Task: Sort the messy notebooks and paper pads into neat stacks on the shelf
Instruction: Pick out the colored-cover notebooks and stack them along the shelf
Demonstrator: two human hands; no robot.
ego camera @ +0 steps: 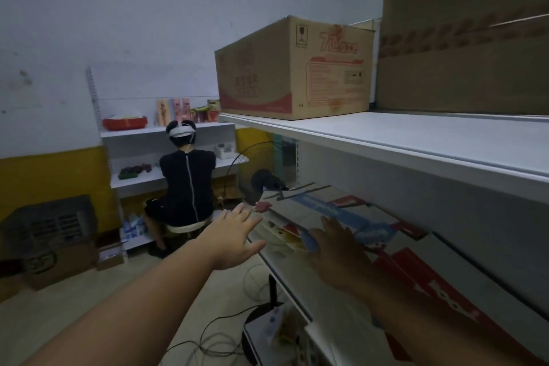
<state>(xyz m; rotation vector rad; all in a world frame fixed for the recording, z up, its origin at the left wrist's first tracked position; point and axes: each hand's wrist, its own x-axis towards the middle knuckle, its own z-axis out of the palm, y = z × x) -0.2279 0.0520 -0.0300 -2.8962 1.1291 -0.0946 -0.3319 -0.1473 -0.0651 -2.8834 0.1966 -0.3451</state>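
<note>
right hand [335,252] flat on notebooks [367,218] | upper shelf [416,142] overhangs | fan [261,181] behind

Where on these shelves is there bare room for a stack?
Bare: white upper shelf, in front of the red-printed cardboard box and plain brown carton. Crowded: lower shelf, strewn with blue and red paper pads under the right hand.

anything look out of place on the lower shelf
Yes. On the lower shelf the blue pad lies skewed over the red-and-white notebooks, which overlap at differing angles instead of forming a squared stack. The right hand rests on it.
</note>
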